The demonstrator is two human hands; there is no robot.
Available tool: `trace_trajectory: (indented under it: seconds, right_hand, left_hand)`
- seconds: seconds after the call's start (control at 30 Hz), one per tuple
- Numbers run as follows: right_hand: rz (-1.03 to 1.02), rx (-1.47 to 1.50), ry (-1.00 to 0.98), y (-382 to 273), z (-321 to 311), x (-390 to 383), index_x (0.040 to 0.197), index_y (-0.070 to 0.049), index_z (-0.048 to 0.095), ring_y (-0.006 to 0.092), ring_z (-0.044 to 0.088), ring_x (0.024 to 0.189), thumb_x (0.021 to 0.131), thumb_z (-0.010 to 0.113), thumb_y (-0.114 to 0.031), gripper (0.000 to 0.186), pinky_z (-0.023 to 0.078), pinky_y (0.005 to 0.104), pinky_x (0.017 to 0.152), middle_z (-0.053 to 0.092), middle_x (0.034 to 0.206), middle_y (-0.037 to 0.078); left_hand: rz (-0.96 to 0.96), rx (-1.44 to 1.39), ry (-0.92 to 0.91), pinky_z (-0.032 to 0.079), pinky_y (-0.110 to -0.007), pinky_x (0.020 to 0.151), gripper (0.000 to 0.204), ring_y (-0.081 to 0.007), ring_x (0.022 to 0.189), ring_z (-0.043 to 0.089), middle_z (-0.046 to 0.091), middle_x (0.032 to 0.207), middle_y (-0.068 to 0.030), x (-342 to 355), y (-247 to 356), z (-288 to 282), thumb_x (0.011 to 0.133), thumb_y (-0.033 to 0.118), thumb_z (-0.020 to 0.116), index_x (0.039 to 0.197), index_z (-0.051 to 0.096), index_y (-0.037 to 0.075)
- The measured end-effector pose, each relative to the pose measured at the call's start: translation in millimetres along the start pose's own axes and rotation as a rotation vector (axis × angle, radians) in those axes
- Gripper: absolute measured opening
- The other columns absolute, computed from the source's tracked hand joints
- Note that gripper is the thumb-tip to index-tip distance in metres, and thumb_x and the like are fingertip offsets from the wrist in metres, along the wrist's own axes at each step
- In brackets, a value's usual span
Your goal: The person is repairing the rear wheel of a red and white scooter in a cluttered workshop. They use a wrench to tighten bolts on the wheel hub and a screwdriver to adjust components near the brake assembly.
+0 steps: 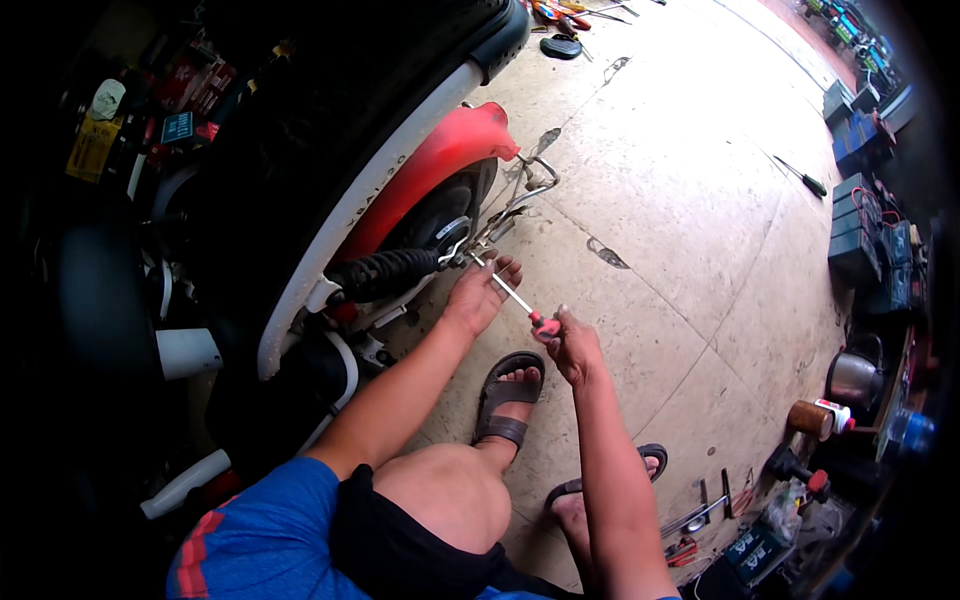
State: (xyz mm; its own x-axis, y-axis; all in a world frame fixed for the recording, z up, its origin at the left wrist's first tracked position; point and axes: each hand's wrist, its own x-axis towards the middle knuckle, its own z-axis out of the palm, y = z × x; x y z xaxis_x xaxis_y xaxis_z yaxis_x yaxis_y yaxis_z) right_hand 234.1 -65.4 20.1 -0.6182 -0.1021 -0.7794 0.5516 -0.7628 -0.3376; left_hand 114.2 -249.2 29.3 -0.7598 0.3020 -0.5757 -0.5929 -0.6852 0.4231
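Observation:
My right hand point(577, 346) grips the red and black handle of a screwdriver point(513, 295). The steel shaft slants up and left to the metal parts point(470, 254) at the wheel hub. My left hand point(477, 298) lies palm up under the shaft near its tip, fingers apart and slightly bent; whether they touch the tip is hard to see. Around them are the scooter's wheel point(438, 214), its red mudguard point(428, 180), a black coil shock absorber point(385, 273) and a bent metal bracket point(541, 182). The exact point where the tip meets the parts is hidden.
The scooter's dark body with a white edge strip point(335, 205) fills the left. Another screwdriver point(803, 178) lies on the tiled floor point(690, 250). Batteries point(855, 225), a metal pot point(856, 378) and loose tools point(700, 518) line the right side. More tools point(562, 46) lie beyond the scooter.

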Motion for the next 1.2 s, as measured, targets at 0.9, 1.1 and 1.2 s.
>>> trace_trajectory:
  seconds: [0.9,1.1,1.2]
  right_hand:
    - [-0.32,-0.228,0.049,17.6,13.8,-6.6,0.132,0.009,0.051,0.0217,0.066,0.082,0.101,0.055,-0.023,0.045,0.055,0.0327,0.079,0.069,0.103,0.013]
    - [-0.724,-0.681,0.209,33.4,13.5,-6.5,0.136,0.009,0.045,0.0251,0.066,0.097,0.097,0.062,-0.03,0.057,0.053,0.0331,0.085,0.068,0.112,0.016]
    - [-1.087,-1.224,0.24,35.5,-1.9,-6.5,0.138,0.005,0.047,0.0274,0.067,0.107,0.094,0.066,-0.023,0.055,0.053,0.0346,0.092,0.068,0.117,0.016]
  left_hand:
    - [0.046,0.092,0.085,0.052,-0.056,0.1,0.018,-0.0344,0.109,0.063,0.063,0.111,-0.0134,6.4,5.8,-14.5,0.099,0.016,0.061,0.113,0.055,0.006]
    - [0.019,0.161,0.088,0.056,-0.054,0.096,0.015,-0.0336,0.105,0.065,0.06,0.109,-0.0153,5.4,8.1,-9.8,0.103,0.015,0.053,0.112,0.049,0.004]
    - [0.049,0.148,0.123,0.056,-0.055,0.096,0.015,-0.0337,0.105,0.065,0.06,0.107,-0.0148,5.2,9.4,-2.8,0.103,0.015,0.053,0.112,0.049,0.004]
